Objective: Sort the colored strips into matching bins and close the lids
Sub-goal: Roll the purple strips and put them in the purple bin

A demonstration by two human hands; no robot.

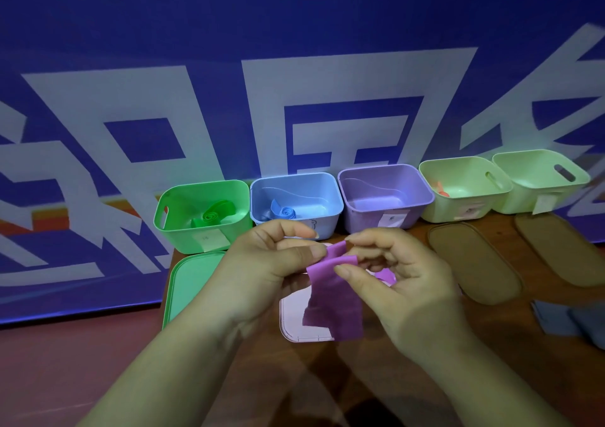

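Before five bins (360, 220), left grip (271, 259) and right grip (396, 279) pinch one purple strip (330, 299).

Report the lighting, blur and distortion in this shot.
Head view: dim, with a bluish cast throughout; wide-angle distortion tilts the far-right pale green bin outward; the purple strip, pinched by the left hand and right hand, is fairly sharp; the forearms and frame edges go soft.
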